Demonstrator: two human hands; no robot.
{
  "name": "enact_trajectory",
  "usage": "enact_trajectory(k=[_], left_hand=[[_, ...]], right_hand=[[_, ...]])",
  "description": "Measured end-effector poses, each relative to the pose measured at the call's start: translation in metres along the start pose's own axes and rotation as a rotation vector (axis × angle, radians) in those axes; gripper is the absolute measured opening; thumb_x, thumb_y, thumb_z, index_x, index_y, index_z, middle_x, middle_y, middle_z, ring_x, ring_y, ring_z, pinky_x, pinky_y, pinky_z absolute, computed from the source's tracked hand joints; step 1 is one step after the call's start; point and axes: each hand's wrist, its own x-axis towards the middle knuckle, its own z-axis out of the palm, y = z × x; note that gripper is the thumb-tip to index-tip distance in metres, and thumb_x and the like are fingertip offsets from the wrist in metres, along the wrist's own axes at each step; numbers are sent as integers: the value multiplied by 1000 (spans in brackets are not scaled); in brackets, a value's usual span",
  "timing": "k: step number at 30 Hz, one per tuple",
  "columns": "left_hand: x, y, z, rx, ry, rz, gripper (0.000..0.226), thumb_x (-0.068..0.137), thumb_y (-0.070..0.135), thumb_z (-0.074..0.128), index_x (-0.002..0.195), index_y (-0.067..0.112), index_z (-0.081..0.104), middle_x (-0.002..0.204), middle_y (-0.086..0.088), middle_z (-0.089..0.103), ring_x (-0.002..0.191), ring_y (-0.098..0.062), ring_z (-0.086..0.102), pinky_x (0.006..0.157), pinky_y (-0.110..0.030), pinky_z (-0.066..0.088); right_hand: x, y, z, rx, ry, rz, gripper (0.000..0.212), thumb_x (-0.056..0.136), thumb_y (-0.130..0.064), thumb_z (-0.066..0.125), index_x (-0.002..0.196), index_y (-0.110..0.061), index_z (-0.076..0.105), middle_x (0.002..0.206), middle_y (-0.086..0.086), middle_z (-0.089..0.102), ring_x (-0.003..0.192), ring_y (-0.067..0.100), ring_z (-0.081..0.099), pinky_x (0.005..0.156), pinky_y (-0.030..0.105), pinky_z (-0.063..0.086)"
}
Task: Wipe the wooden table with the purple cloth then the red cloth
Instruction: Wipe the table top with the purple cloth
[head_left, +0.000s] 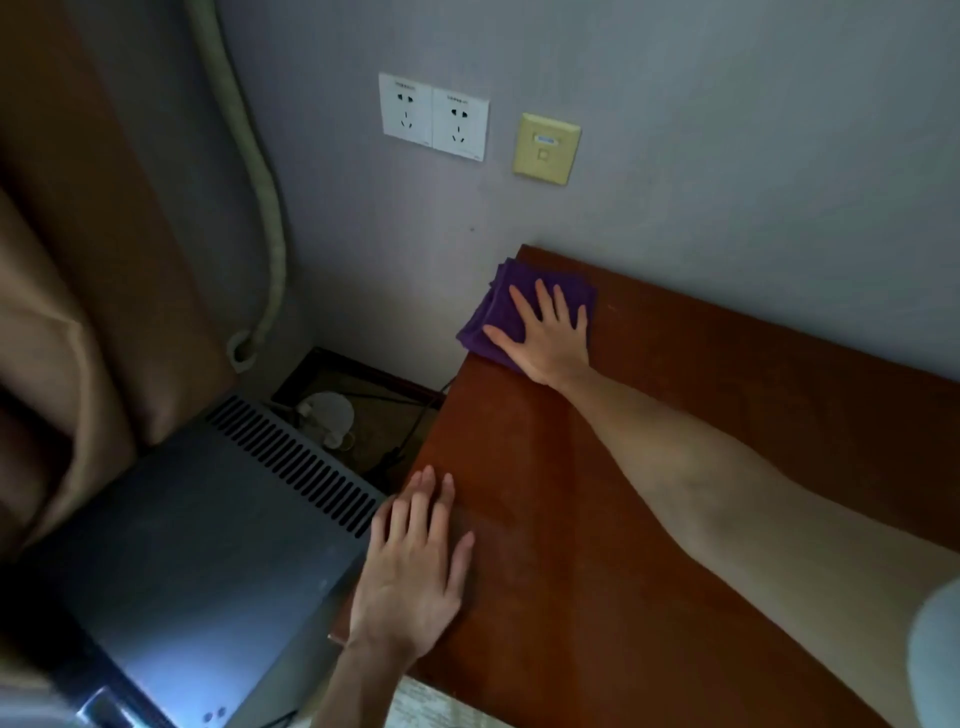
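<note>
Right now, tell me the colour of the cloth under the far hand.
Purple. The cloth lies at the table's far corner beneath the right hand, clearest in the head view.

Head camera looks steeply down, close over the wooden table's far left corner and wall

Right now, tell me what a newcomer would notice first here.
The right hand pressed flat on the purple cloth, at the far left corner of the wooden table against the wall. Nearer, the left hand lies flat on the table's left edge, beside a grey vented appliance.
</note>
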Motion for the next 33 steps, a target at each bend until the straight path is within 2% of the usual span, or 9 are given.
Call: enact_trajectory(k=[4,8,11,14,19,22,27,30,33], left_hand=[[-2,0,-5,26,-5,29,70,99,58,28,150,11,37,152,-11,41,141,-27,37,113,-46,31],[-5,1,-8,5,5,37,71,97,58,30,148,11,40,150,-14,43,139,-30,38,113,-43,27],[-5,2,-9,-32,-1,18,72,96,60,28,150,14,36,153,-11,38,139,-29,38,111,-42,27],[-5,4,-8,-50,25,24,70,96,62,25,149,19,37,153,-9,35,140,-27,36,112,-43,26],[36,28,-9,-75,27,152,60,96,60,29,150,33,31,155,-5,27,147,-23,20,116,-45,18],[56,43,-3,-58,6,176,61,97,60,22,151,33,30,155,-5,29,147,-22,21,116,-43,19],[57,42,9,32,14,150,59,99,55,27,151,28,34,151,-8,42,143,-22,33,116,-38,17],[58,42,10,42,9,146,59,100,55,27,153,28,31,152,-7,41,146,-22,31,118,-42,21],[58,43,12,52,13,157,60,101,54,25,154,28,30,153,-9,39,147,-22,29,118,-43,20]], right_hand=[[-91,10,15,-17,29,-62,91,90,-89,16,166,-41,12,177,1,5,163,24,-1,129,58,3],[-227,41,30,-49,83,-73,87,94,-87,17,166,-40,16,176,2,12,163,25,6,127,60,15],[-336,60,44,-67,105,-48,86,94,-86,30,166,-40,18,175,2,17,162,26,14,125,58,20],[-389,68,52,-100,127,-32,93,84,-86,46,162,-36,36,170,4,33,156,28,31,118,56,26],[-361,73,51,-109,138,-42,96,82,-89,46,161,-37,37,170,5,33,157,29,30,116,59,25],[-316,86,40,-79,142,-78,91,89,-92,28,164,-41,25,174,1,21,161,25,16,122,58,18],[-164,103,12,8,100,61,105,76,-100,3,164,-46,15,177,-2,6,163,21,-1,129,58,6],[-71,113,2,30,120,68,104,74,-98,15,164,-45,19,176,0,10,162,22,4,128,57,6],[-2,116,-11,45,75,81,95,84,-94,28,164,-45,15,177,-1,6,162,22,1,129,58,2]])
